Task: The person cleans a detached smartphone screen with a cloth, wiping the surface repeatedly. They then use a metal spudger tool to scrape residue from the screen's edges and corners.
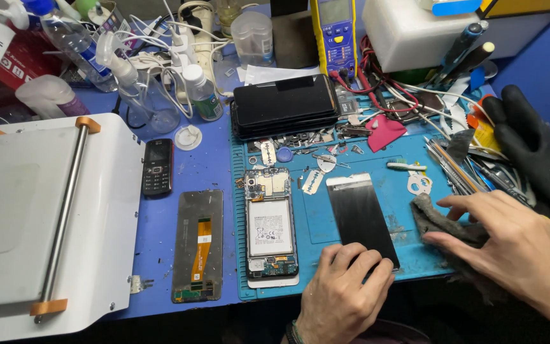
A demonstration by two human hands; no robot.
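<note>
My left hand (pixel 344 290) presses its fingertips on the near end of a dark glass phone screen panel (pixel 358 215) lying flat on the blue work mat (pixel 326 223). My right hand (pixel 510 245) rests on a grey cloth (pixel 437 220) just right of the panel, with its fingers bent over the cloth. An opened phone (pixel 270 223) with its battery and boards exposed lies left of the panel. A display module (pixel 198 245) with an orange flex cable lies face down further left.
A white screen-separator machine (pixel 46 216) fills the left. A small black keypad phone (pixel 158 167), a stack of dark phones (pixel 284 105), razor blades (pixel 312 181), tweezers and tools (pixel 459 169), a black glove (pixel 536 146), bottles (pixel 202 92) and a yellow multimeter (pixel 335 32) crowd the bench.
</note>
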